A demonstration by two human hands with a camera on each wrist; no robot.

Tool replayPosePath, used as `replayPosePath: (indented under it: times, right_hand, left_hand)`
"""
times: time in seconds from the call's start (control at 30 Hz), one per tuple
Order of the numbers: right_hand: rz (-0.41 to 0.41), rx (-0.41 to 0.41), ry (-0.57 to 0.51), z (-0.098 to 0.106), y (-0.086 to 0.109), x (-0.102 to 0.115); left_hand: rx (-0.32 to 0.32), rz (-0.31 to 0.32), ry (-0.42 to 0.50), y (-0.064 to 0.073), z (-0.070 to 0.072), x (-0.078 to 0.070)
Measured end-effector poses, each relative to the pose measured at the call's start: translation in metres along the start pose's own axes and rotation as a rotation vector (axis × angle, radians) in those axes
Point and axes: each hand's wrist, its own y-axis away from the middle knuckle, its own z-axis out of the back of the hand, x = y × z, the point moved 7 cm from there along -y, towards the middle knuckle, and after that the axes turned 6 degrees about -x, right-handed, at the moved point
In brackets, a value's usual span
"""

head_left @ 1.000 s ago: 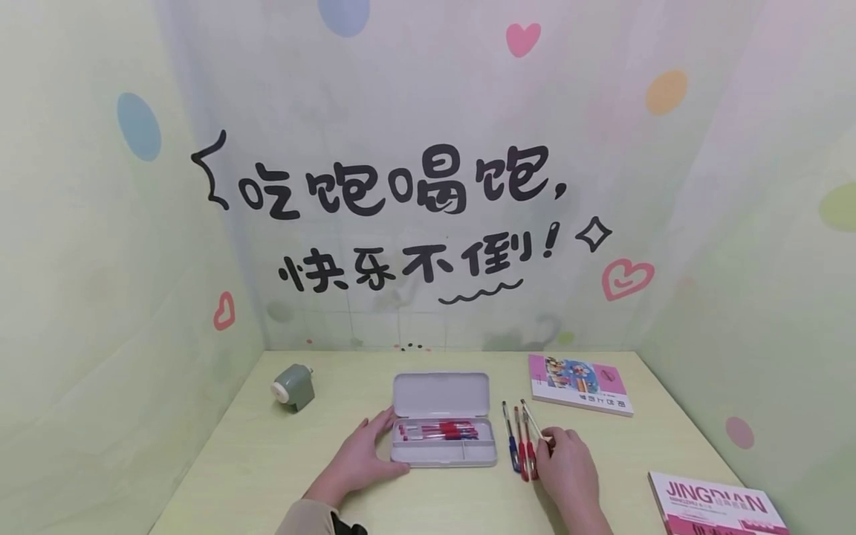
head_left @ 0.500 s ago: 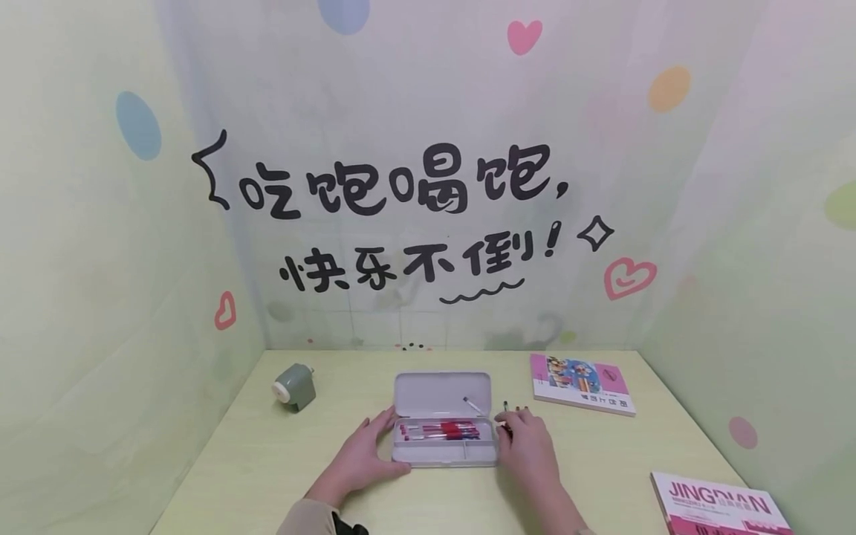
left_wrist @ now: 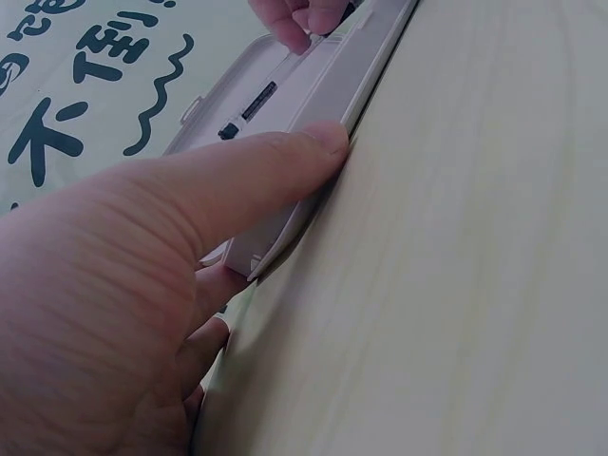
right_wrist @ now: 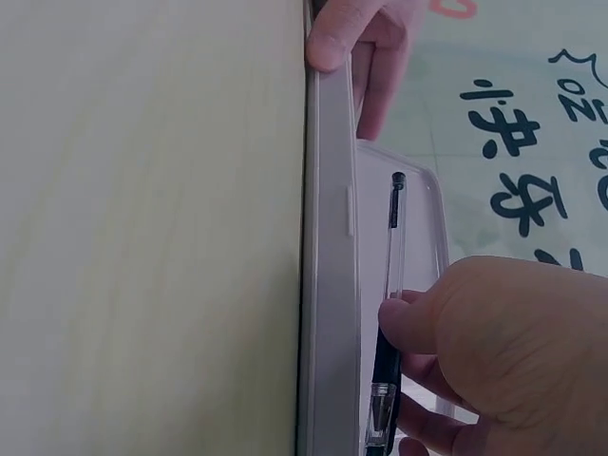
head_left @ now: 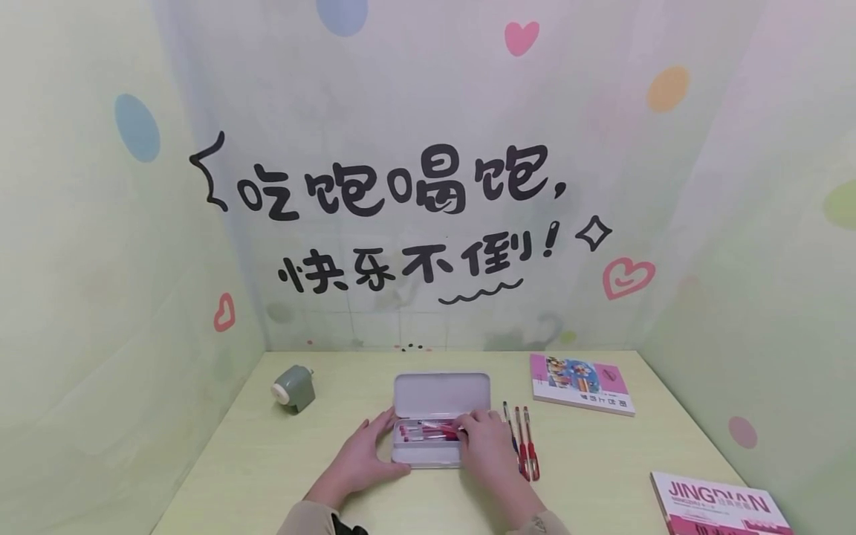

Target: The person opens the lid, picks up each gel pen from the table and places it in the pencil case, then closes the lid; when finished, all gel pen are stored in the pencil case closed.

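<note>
An open pale-lilac pencil case (head_left: 441, 395) lies on the table, lid tipped back, with several red and clear pens (head_left: 417, 430) in its rear compartment. My left hand (head_left: 364, 455) grips the case's left end, thumb along the front wall. Over the case's right part, my right hand (head_left: 493, 448) pinches a clear-barrelled pen with a black grip (right_wrist: 387, 356) between thumb and fingers. That pen lies lengthwise above the case, as the right wrist view shows. Just right of the case are two red pens (head_left: 531, 449) and a blue pen (head_left: 507, 416), the latter partly hidden by my right hand.
A grey-green pencil sharpener (head_left: 294, 388) stands at the back left of the table. A pink book (head_left: 582, 383) lies at the back right, and another book (head_left: 715, 505) at the front right. Printed curtain walls (head_left: 428, 327) enclose the table on three sides.
My right hand picked the black-grip pen from the group at the right and moved left with it over the case. The left hand has stayed on the case.
</note>
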Motion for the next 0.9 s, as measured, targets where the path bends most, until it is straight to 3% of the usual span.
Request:
replayPosePath:
  times: [0.3, 0.9]
  right_hand:
    - [0.031, 0.058, 0.003, -0.017, -0.004, 0.018]
    - [-0.026, 0.119, 0.021, -0.026, -0.012, 0.023]
  left_hand:
    - [-0.003, -0.021, -0.005, 0.001, 0.0, 0.0]
    - [0.001, -0.016, -0.001, 0.0, 0.0, 0.0]
